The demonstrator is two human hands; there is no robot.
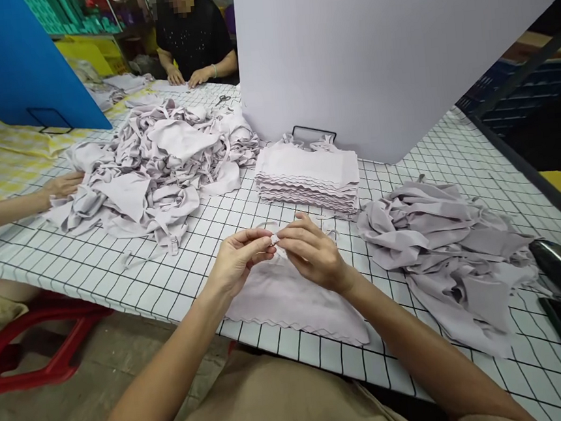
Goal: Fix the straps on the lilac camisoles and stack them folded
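A pale lilac garment lies flat on the checked tablecloth just in front of me. My left hand and my right hand meet above it, both pinching its thin strap between thumb and fingers. Behind my hands stands a neat stack of folded lilac garments. A loose heap of the same garments lies to the right of my right hand.
A large tangled pile of lilac garments fills the left middle of the table. Another person's hand rests at its left edge. A person in black sits across. A white board and a blue board stand upright. A red stool is below left.
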